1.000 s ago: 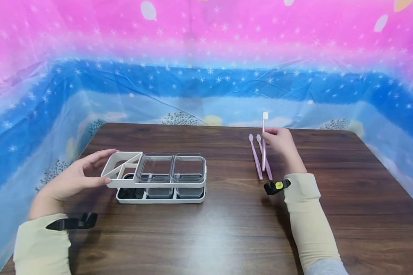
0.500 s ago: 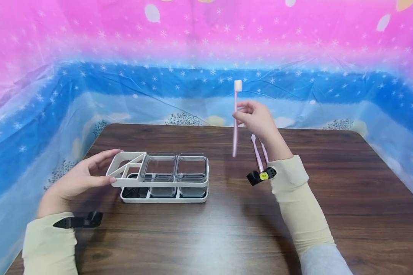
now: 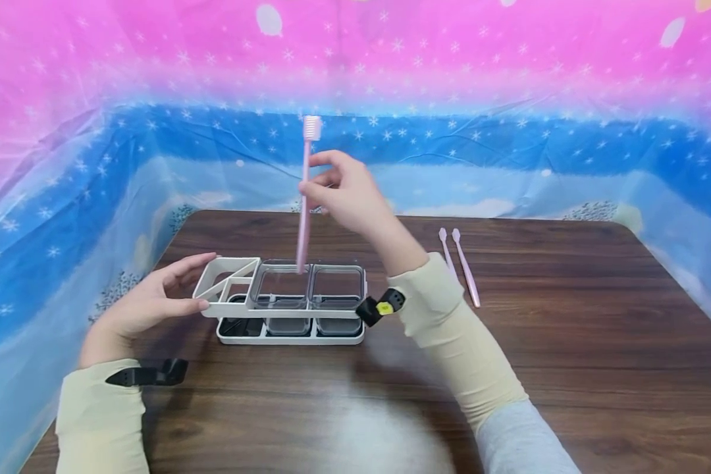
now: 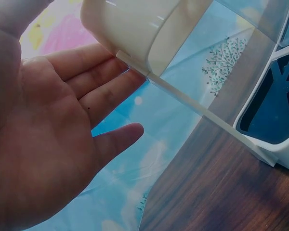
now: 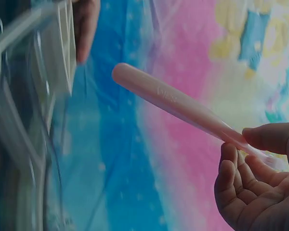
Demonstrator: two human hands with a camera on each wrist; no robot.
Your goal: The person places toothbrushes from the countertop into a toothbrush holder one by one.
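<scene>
My right hand (image 3: 349, 191) pinches a pink toothbrush (image 3: 303, 217) between thumb and fingers, bristle head up and handle end down. The brush hangs upright over the middle part of a white two-level toothbrush holder (image 3: 284, 314); in the right wrist view its smooth handle (image 5: 168, 98) points toward the holder. At the holder's left end my left hand (image 3: 148, 296) grips the divided upper compartment, thumb in front and fingers behind. The left wrist view shows those fingers (image 4: 106, 96) against the cream-white wall (image 4: 130, 29). Two clear cups (image 3: 281, 289) sit in the holder's other openings.
Two more pink toothbrushes (image 3: 467, 270) lie on the dark wooden table (image 3: 569, 342) to the right, one partly behind the right sleeve (image 3: 450, 322). A pink and blue patterned cloth (image 3: 450, 131) hangs behind and along the sides.
My right hand has lifted the toothbrush off the table beside the other two and carried it left, over the holder. My left hand has stayed on the holder's end.
</scene>
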